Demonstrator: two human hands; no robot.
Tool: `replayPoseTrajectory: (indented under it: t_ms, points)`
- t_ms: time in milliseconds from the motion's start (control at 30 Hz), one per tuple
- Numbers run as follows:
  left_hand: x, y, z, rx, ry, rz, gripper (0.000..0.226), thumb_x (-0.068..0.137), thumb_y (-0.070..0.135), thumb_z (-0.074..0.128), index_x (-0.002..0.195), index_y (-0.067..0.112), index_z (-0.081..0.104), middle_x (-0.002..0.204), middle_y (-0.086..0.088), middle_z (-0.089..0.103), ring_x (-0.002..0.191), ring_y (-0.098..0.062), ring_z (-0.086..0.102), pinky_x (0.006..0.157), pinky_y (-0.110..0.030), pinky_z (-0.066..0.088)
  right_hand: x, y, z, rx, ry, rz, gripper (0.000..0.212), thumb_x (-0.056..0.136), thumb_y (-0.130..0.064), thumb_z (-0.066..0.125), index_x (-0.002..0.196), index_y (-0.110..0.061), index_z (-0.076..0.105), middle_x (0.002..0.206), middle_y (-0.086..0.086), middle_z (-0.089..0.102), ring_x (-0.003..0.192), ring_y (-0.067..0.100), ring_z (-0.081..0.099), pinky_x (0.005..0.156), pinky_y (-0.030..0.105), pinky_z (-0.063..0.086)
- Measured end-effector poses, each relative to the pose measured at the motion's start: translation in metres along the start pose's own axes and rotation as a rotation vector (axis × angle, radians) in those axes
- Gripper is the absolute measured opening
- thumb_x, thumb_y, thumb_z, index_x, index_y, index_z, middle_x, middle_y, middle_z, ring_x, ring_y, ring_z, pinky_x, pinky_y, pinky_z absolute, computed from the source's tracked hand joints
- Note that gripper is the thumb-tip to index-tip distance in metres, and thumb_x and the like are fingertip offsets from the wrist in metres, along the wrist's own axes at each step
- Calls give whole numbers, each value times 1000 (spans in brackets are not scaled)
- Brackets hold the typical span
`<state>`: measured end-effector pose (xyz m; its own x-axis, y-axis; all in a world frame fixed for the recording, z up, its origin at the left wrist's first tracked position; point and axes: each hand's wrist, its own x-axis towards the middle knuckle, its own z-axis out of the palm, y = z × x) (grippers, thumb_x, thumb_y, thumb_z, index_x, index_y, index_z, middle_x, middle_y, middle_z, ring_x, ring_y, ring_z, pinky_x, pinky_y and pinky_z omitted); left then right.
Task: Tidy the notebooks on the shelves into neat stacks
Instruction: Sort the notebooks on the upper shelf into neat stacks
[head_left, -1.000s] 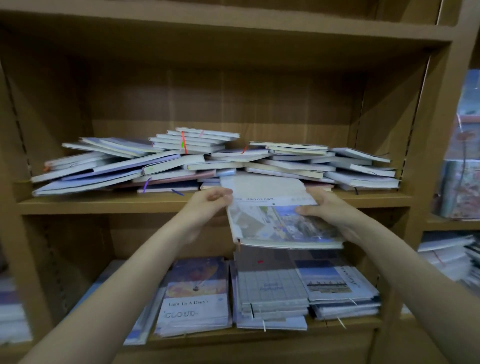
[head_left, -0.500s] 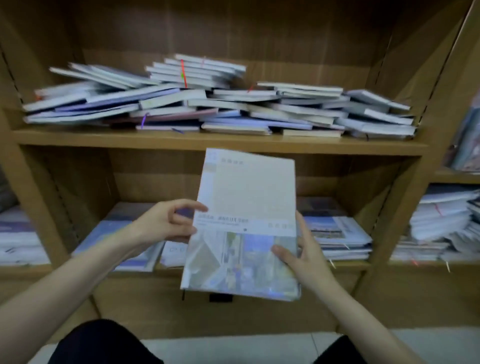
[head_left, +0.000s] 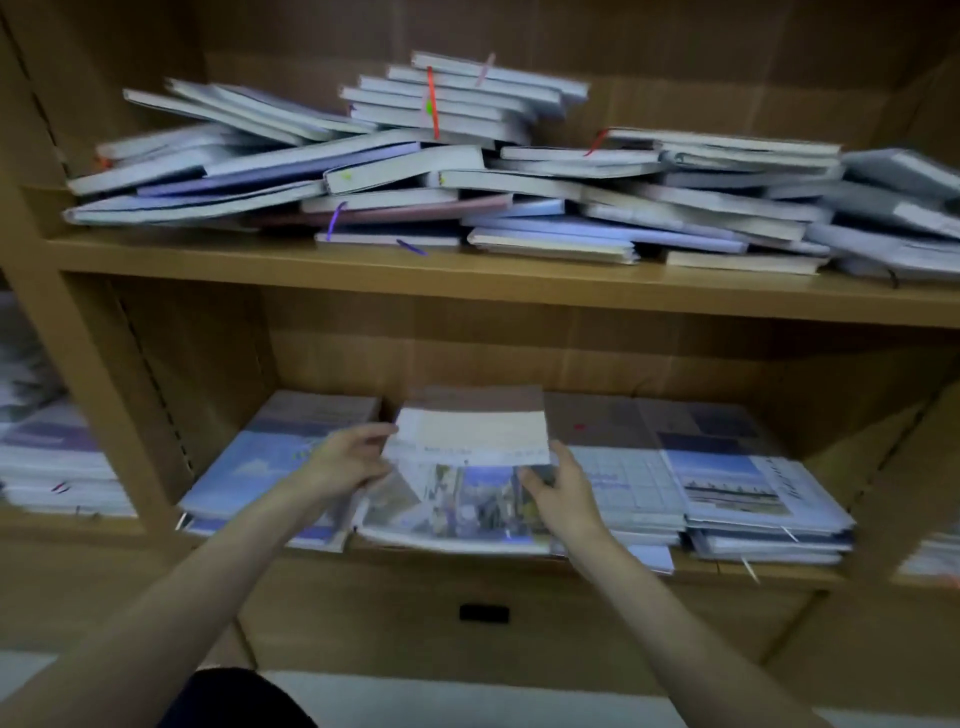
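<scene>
A notebook with a pale top half and a picture on its lower half lies low over the lower shelf, between two stacks. My left hand holds its left edge, and my right hand holds its right edge with the thumb on the cover. Flat stacks of notebooks lie on this shelf: one on the left, one just right of my hand, one further right. On the upper shelf a messy pile of notebooks lies slanted and overlapping.
The shelf unit's uprights wall in both compartments. More stacked notebooks sit in the left neighbouring bay and at the right edge. A plinth with a small dark slot runs below, then pale floor.
The notebook has come off the upper shelf, down in front of me, and now sits low in the lower shelf between the stacks, with both hands still on it. The view has tilted downward.
</scene>
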<state>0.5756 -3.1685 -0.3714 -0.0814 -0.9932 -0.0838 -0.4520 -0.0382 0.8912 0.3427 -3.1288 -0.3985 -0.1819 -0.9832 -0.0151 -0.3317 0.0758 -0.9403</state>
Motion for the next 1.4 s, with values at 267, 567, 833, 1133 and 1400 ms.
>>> replayPoseTrajectory:
  t_ms: [267,567,833,1133,1400]
  points:
    - [54,-65,10,648,-503,-215,30,97,11,46,127,9,50,131,-10,40,117,-19,48,90,-28,36,37,16,39,-363,-229,118,49,97,-15,50,142,-6,33,151,8,26,132,27,38,92,27,41]
    - [26,51,12,529,268,820,34,89,2,45,118,11,61,100,-5,68,87,-13,63,81,-24,51,40,-39,-63,48,224,-91,52,93,-15,55,141,-8,34,112,1,58,103,16,55,83,29,46]
    - [29,184,16,692,599,1458,30,85,6,49,113,4,62,122,-15,57,114,-28,44,98,-38,37,-10,-99,-146,-384,422,-837,35,89,-14,61,123,-13,52,104,-3,58,92,4,56,80,13,47]
    - [59,223,20,1121,636,1343,38,81,39,53,108,14,62,132,-11,52,128,-32,40,110,-49,17,44,-150,-203,-808,537,-637,23,89,-13,61,110,-4,66,109,13,62,101,25,58,85,27,41]
    - [62,268,50,1236,609,1400,37,61,35,82,90,17,69,121,-13,60,119,-33,52,105,-57,28,48,-142,-209,-773,543,-699,15,84,-13,67,98,-7,70,96,7,62,93,23,59,85,38,50]
